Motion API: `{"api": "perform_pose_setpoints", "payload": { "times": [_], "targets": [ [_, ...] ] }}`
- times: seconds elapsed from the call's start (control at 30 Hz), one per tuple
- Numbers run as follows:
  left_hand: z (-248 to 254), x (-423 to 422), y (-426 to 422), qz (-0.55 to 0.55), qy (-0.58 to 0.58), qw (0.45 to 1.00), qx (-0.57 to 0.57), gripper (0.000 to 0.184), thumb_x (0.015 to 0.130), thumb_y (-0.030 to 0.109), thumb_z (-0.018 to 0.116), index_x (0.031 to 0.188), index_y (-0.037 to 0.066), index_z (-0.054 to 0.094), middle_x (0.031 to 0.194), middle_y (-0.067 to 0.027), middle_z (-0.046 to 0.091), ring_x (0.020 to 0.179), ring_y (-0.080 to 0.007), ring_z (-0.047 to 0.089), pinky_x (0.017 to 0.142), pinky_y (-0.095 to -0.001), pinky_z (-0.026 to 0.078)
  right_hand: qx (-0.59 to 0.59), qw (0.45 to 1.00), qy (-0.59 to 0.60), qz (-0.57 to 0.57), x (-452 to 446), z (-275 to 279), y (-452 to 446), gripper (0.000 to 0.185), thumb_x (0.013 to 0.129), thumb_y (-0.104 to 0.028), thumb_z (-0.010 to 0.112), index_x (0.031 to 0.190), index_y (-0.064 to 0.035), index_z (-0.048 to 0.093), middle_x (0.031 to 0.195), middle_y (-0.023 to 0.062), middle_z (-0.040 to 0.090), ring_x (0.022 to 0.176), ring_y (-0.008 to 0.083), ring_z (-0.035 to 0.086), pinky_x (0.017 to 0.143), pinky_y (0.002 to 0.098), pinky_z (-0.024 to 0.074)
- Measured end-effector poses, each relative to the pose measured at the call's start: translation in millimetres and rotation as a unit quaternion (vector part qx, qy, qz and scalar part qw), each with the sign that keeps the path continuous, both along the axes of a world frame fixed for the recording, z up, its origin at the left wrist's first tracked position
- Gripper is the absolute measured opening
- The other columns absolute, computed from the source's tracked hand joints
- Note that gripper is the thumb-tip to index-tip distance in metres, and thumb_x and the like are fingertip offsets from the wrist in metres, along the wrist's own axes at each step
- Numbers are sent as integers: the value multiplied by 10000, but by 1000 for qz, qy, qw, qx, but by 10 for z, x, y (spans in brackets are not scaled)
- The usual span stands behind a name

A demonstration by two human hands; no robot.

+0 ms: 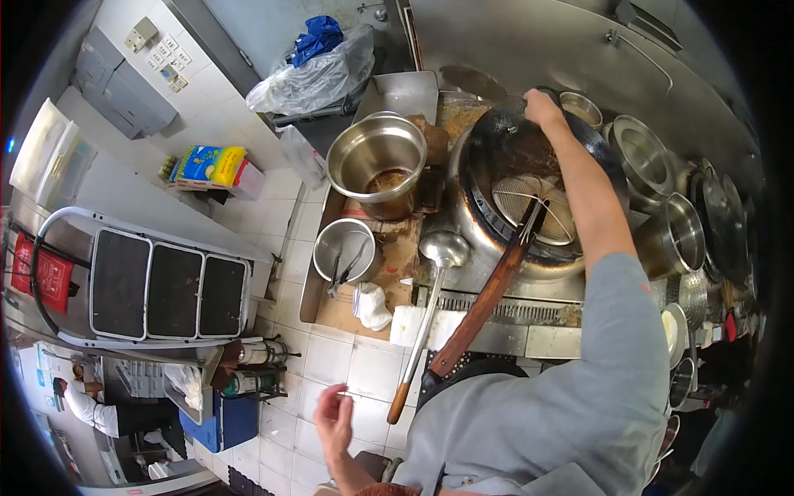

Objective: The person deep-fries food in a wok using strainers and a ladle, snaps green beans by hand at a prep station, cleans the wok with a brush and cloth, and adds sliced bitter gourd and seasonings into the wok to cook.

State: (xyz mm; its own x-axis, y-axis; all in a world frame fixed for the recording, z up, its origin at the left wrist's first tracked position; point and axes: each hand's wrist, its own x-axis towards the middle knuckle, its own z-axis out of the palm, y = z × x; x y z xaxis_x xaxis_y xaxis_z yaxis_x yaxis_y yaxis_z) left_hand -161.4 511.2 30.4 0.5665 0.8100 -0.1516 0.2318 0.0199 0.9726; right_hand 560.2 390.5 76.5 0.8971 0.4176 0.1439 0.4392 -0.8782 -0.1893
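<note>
My right hand (542, 109) is closed on the far edge of a large dark wok (506, 136) on the stove, with the arm stretched over it. A round wire strainer (514, 198) sits in the wok, its long wooden handle (480, 318) slanting toward my body. Beside it lies a steel ladle (445, 248), its handle reaching past the counter's front edge. My left hand (335, 413) hangs over the tiled floor, fingers loosely bent and apart, holding nothing visible.
To the left of the wok stand a large steel pot (376, 153), a smaller pot (343, 248) with utensils and a white cloth (372, 306). More pots (641, 157) stand at right. A folding step ladder (174, 285) and a person in white (91, 405) are at left.
</note>
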Motion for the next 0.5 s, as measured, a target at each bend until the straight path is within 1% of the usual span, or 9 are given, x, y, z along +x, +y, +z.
{"api": "perform_pose_setpoints", "payload": {
  "times": [0.03,0.1,0.13,0.17,0.2,0.23,0.3,0.43,0.5],
  "targets": [
    [123,-70,106,-2,-29,999,44,202,859,-17,565,1059,-9,593,950,-65,601,762,-87,539,672,-214,450,2,1000,-1,-1,-73,30,-54,292,856,-63,487,1117,-6,605,1148,257,584,1073,392,570,899,473,471],
    [342,-191,377,-23,-76,964,252,123,863,11,560,969,-20,613,905,-98,585,754,-113,527,671,-214,442,163,981,-81,61,-286,81,-152,290,858,-65,506,1128,22,566,1035,234,639,871,352,654,722,437,525],
    [582,-226,473,-47,-68,943,323,114,853,37,561,931,-25,616,899,-117,574,753,-138,522,666,-231,436,247,959,131,36,-782,422,-172,196,866,-68,514,1032,33,538,833,158,615,575,211,584,454,331,453],
    [864,-268,543,-71,-60,916,391,121,844,64,563,894,-30,620,892,-136,564,753,-164,517,662,-248,431,247,960,129,35,-1107,536,-168,196,866,-68,514,1032,33,538,833,158,615,575,211,584,454,331,453],
    [1058,-355,632,-79,-79,884,453,190,829,134,585,926,-28,605,875,-138,561,759,-180,523,648,-273,422,388,889,236,66,-1385,596,-188,121,868,-64,514,963,12,520,770,111,558,521,144,486,402,276,367],
    [1239,-418,687,-89,-98,849,511,272,815,205,607,958,-27,591,859,-139,558,765,-196,530,635,-297,413,514,785,333,93,-1677,626,-206,56,870,-59,514,893,-10,502,708,64,500,466,76,388,351,222,282],
    [1697,-337,683,-119,-249,766,581,176,843,178,547,891,11,580,833,-86,562,734,-160,524,596,-316,394,580,708,393,94,-2316,697,-170,34,870,-34,502,857,-52,476,693,39,487,468,47,363,352,178,250],
    [2455,-348,603,-153,-374,598,692,210,884,201,495,1019,52,552,995,-82,517,856,-171,509,704,-334,395,618,606,494,83,-3339,544,34,54,850,24,479,801,12,499,681,66,481,459,58,370,348,193,252],
    [2778,-395,549,-171,-396,533,728,238,904,213,469,1084,73,538,1076,-80,495,917,-177,502,758,-342,396,601,599,524,67,-3723,397,174,82,844,44,459,783,54,512,675,74,481,450,64,368,344,209,266]
  ]
}}
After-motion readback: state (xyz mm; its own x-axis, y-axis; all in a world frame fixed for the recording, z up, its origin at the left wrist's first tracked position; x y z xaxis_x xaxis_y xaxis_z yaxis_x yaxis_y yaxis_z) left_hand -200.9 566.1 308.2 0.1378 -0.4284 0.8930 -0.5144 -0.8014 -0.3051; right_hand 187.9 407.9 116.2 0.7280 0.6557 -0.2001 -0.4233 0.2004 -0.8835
